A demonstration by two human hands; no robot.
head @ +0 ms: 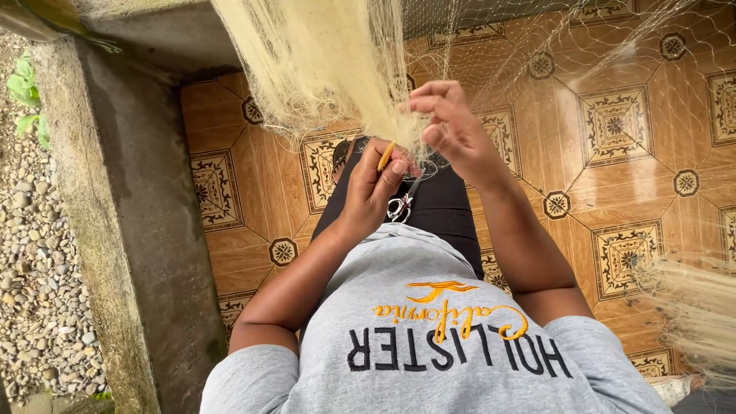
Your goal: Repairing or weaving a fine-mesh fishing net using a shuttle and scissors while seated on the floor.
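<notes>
Above the grey shirt (429, 345), the left hand (372, 188) pinches a yellow netting needle (386, 156) while the right hand (452, 130) pinches the hanging pale net (345, 61) — mid-mend, it seems — the next knot wants taut mesh, small scissors (400, 205) resting in the lap

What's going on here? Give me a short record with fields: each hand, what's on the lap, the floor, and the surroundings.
left hand: holds a thin yellow tool against the net
right hand: fingers pinch the pale net, raised in front
lap: small scissors on dark trousers
floor: brown patterned tiles
surroundings: concrete ledge, then gravel
</notes>
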